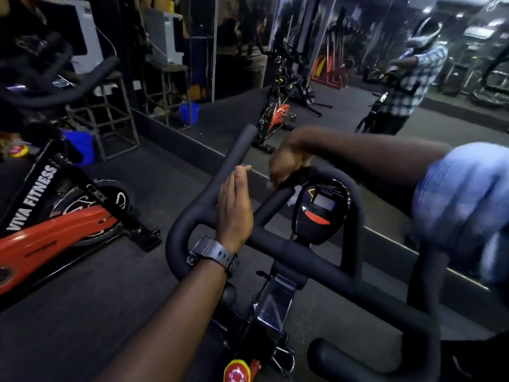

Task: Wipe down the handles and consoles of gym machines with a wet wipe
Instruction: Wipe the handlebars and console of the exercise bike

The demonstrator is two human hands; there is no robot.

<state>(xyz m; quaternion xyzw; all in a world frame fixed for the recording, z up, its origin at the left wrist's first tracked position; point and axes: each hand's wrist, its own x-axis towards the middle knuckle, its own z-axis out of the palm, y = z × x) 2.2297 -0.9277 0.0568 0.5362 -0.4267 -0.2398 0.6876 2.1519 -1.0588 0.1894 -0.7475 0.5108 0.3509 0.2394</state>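
Note:
The spin bike's black handlebar (278,245) fills the middle of the view, with a small black console (321,209) inside its curved inner loop. My left hand (235,208), a watch on its wrist, lies with straight fingers against the inner side of the left upright horn (237,150). My right hand (289,161) is blurred; its fingers curl over the top left of the inner loop, just above the console. A bit of white wet wipe (271,185) shows under those fingers. The rest of the wipe is hidden.
A second red and black spin bike (55,230) marked VIVA FITNESS stands close on the left. A wall mirror (358,78) just ahead reflects the bikes and a person. A blue bucket (81,147) and a metal stand (115,117) are at the back left.

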